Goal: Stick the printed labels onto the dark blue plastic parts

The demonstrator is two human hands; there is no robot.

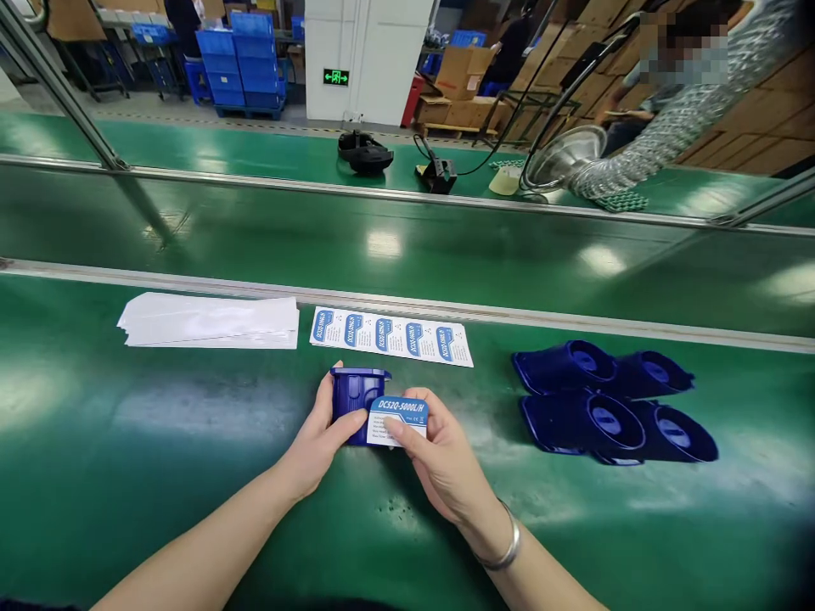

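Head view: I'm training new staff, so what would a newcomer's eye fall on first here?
Probably the blue-and-white label at the centre, pinched in the right hand and overlapping the blue part in the left hand. Next, the cluster of blue parts on the green bench, to the right of the hands. Then the shiny silver hose at upper right.

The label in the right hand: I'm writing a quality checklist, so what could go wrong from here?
The label overlaps the blue part in this view; if it is adhesive, it might catch on it crookedly. The right hand has fingers over the label's front, which could crease or smudge it. The left hand is close to the label's edge and may snag it.
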